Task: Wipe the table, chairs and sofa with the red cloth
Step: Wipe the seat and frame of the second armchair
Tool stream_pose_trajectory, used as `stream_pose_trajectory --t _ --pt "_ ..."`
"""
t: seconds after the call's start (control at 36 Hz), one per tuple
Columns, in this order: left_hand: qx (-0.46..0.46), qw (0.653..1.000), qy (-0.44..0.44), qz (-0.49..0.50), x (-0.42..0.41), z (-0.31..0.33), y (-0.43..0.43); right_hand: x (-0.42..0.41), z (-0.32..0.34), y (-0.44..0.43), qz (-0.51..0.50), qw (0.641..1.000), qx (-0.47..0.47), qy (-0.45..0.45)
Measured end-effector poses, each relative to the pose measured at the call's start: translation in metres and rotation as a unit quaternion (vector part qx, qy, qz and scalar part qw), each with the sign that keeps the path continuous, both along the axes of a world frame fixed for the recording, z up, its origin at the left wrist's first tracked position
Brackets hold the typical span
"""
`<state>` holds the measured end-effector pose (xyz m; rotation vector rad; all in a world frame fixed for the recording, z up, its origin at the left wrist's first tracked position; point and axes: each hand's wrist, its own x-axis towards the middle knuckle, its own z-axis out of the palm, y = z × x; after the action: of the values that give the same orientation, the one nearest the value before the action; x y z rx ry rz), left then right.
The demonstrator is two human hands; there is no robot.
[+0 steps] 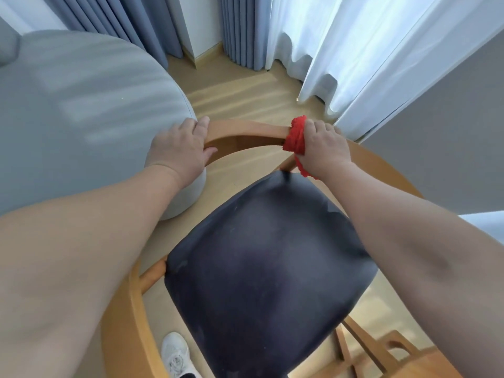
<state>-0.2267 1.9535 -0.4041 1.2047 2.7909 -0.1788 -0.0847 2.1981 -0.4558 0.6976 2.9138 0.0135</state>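
Nearest the lens, two bare forearms reach out over the dark seat (267, 268) of a wooden chair (245, 129), and a white shoe (176, 353) shows on the floor below. I have the left hand (180, 148) on the curved top rail, fingers hooked over its far edge and thumb on the near side, steadying the frame just beside the grey sofa (81, 105). The right hand (323, 148) is further along the same rail, fingers curled round the red cloth (296, 137), which is bunched into a wad and pressed against the wood, with a loose tail hanging under the wrist. I judge the cloth soft, light and limp, so it wants a full-fist hold with the wad between palm and rail, or it may slide off the smooth rounded wood. The chair looks light enough to shift under a push, hence the bracing hand; the rail seems the firm place to take it.
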Motion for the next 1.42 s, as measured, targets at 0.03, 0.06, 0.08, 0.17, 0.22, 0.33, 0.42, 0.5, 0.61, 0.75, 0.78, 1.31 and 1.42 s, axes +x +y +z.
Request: stream_pose_trajectory --t 0.03,0.06,0.08,0.17,0.22,0.33,0.42,0.5,0.61,0.75,0.78,1.31,1.42 --pt "0.003 1.000 0.010 -0.013 0.000 0.000 0.000 0.004 -0.001 0.001 -0.006 1.000 0.005 -0.001" --pt "0.005 0.999 0.021 -0.033 0.001 0.000 0.001 0.008 -0.002 0.001 -0.010 1.000 0.010 -0.005" --pt "0.004 0.998 0.032 -0.057 0.003 0.000 0.001 0.013 -0.003 0.002 -0.013 1.000 0.015 -0.007" --pt "-0.008 0.991 0.043 -0.129 0.019 -0.003 0.004 0.023 -0.003 0.004 -0.022 0.999 0.021 -0.009" --pt "-0.016 0.988 0.033 -0.153 0.034 -0.009 0.005 0.030 -0.002 0.005 -0.029 0.999 0.019 -0.014" --pt "0.010 0.985 0.010 -0.169 0.058 -0.014 0.008 0.044 -0.002 0.010 -0.041 0.999 0.019 -0.024" --pt "0.090 0.977 -0.063 -0.181 0.074 -0.018 0.010 0.056 0.000 0.013 -0.048 0.998 0.019 -0.025" --pt "0.113 0.976 -0.100 -0.159 0.094 -0.014 0.011 0.071 0.000 0.017 -0.058 0.998 0.018 -0.027" --pt "0.124 0.976 -0.122 -0.132 0.114 -0.012 0.012 0.085 0.001 0.020 -0.069 0.997 0.014 -0.032" --pt "0.150 0.968 -0.127 -0.154 0.136 -0.018 0.012 0.105 0.002 0.023 -0.089 0.995 0.011 -0.040" --pt "0.147 0.968 -0.132 -0.156 0.141 -0.019 0.013 0.110 0.003 0.023 -0.093 0.995 0.010 -0.040" --pt "0.155 0.961 -0.164 -0.160 0.199 -0.016 0.004 0.193 0.009 0.024 -0.163 0.985 -0.001 -0.061" --pt "0.159 0.960 -0.166 -0.163 0.205 -0.014 0.005 0.207 0.009 0.021 -0.171 0.984 -0.003 -0.057"
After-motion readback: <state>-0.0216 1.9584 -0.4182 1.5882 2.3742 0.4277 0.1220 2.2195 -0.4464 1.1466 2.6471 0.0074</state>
